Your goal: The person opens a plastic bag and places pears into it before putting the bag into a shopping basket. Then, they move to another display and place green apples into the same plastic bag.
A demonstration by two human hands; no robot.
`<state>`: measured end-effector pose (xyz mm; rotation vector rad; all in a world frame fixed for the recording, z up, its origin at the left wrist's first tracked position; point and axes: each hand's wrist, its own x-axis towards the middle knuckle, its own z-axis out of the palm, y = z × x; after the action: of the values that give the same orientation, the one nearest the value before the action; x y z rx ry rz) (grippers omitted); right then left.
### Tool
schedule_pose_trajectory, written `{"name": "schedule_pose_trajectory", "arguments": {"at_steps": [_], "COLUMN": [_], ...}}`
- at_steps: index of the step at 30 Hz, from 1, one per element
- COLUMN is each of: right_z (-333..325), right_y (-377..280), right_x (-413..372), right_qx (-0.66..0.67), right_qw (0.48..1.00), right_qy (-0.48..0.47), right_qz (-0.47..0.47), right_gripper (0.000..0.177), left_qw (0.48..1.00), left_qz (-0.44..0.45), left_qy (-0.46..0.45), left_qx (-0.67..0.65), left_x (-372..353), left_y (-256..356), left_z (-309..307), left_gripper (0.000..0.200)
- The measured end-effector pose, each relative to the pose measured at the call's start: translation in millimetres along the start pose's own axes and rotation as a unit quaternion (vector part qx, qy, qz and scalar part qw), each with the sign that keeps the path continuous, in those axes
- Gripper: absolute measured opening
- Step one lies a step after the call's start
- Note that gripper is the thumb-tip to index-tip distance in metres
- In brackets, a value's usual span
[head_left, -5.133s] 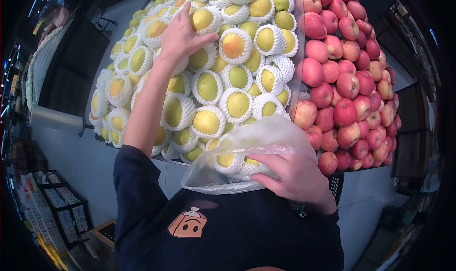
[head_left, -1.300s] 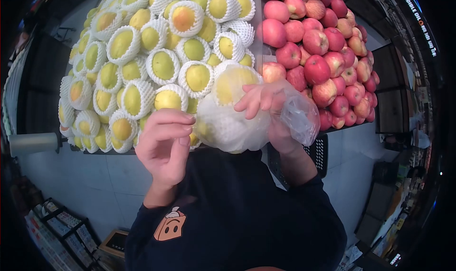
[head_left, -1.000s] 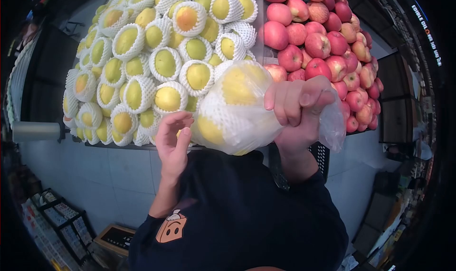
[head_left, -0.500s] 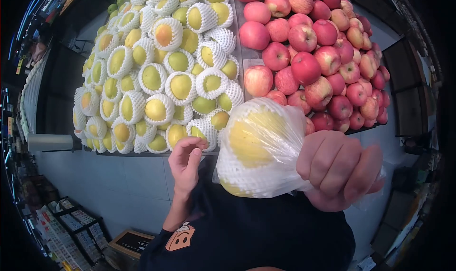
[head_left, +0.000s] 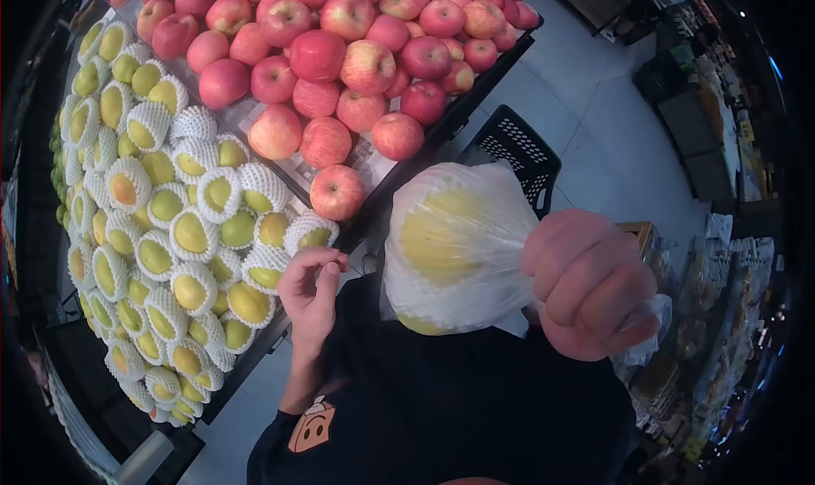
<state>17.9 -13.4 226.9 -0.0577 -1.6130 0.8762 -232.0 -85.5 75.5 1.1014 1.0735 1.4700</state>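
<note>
My right hand (head_left: pixel 590 285) is closed in a fist around the gathered neck of a clear plastic bag (head_left: pixel 501 294). Inside the bag are large yellow fruit (head_left: pixel 441 239) in white foam nets; the film blurs their exact kind and number. The bag hangs in front of my chest, off the display. My left hand (head_left: pixel 312 296) is loosely curled with the thumb apart and holds nothing. It is nearest the lower edge of a pile of yellow-green fruit in foam nets (head_left: pixel 191 234). A single red apple (head_left: pixel 337 193) sits just beyond its fingers.
Red apples (head_left: pixel 318 56) are heaped on the stand beside the netted fruit. A black perforated crate (head_left: pixel 514 154) is past the bag, beside the stand. Shelves of packaged goods (head_left: pixel 730 324) line the right side. Grey tiled floor (head_left: pixel 577 94) lies between.
My view has turned to the right, so the fruit piles have swung leftward and the black crate shows. The bag stays in my right hand; my left hand remains loosely curled.
</note>
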Motion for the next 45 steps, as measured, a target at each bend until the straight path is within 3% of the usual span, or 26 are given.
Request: {"name": "schedule_pose_trajectory", "arguments": {"at_steps": [4,7,12,16,20,24,27,30,33,35,36,39,42,45], "right_z": [-5.9,-6.7,-29.5,-62.7,-96.7,-168.5,-224.8,-283.2,-359.5,-395.4,-409.4,-439.9,-448.7,-452.8], "right_y": [-45.3,-76.9,-95.9,-101.4,-98.4,-73.4,-48.3,-18.2,32.8,63.4,79.0,125.8,158.2,188.3], "right_x": [-35.4,-55.8,-83.3,-95.1,-92.5,-106.6,-101.4,-109.0,-155.6,-193.5,-213.8,-274.4,-326.4,-376.2], "right_qx": [-0.216,-0.387,-0.429,-0.527,-0.642,-0.692,-0.751,-0.708,-0.615,-0.517,-0.464,-0.243,-0.041,0.063], "right_qw": [0.973,0.904,0.869,0.797,0.704,0.685,0.635,0.59,0.611,0.65,0.665,0.616,0.555,0.475], "right_qy": [0.075,0.155,0.211,0.258,0.216,0.131,0.037,0.05,0.098,0.152,0.18,0.315,0.546,0.668], "right_qz": [0.029,0.091,0.126,0.144,0.214,0.189,0.178,0.384,0.489,0.536,0.556,0.68,0.626,0.57], "right_gripper": [0.054,0.053,0.048,0.049,0.049,0.023,0.029,0.042,0.053,0.052,0.051,0.04,0.033,0.033], "left_qw": [0.994,0.985,0.973,0.961,0.954,0.953,0.952,0.954,0.945,0.917,0.904,0.87,0.839,0.813], "left_qz": [-0.019,-0.02,-0.052,-0.092,-0.104,-0.122,-0.122,-0.095,-0.025,0.055,0.052,0.022,-0.026,-0.123], "left_qy": [-0.107,-0.171,-0.224,-0.252,-0.266,-0.258,-0.248,-0.224,-0.209,-0.223,-0.234,-0.256,-0.25,-0.223], "left_qx": [-0.02,0.007,0.028,0.06,0.096,0.103,0.129,0.174,0.251,0.326,0.355,0.421,0.483,0.524], "left_x": [3.1,2.0,-2.9,-1.9,7.1,21.3,39.0,61.4,83.6,97.3,100.0,102.4,94.0,93.3], "left_y": [-13.4,-22.4,-29.9,-44.0,-61.5,-78.3,-94.1,-120.9,-155.2,-184.0,-198.8,-245.6,-272.1,-276.7], "left_z": [17.8,30.8,47.0,55.1,71.7,105.7,146.3,198.8,259.1,292.7,305.5,331.6,345.3,355.1], "left_gripper": [0.012,0.012,0.013,0.013,0.013,0.012,0.011,0.011,0.012,0.012,0.012,0.011,0.01,0.011]}}
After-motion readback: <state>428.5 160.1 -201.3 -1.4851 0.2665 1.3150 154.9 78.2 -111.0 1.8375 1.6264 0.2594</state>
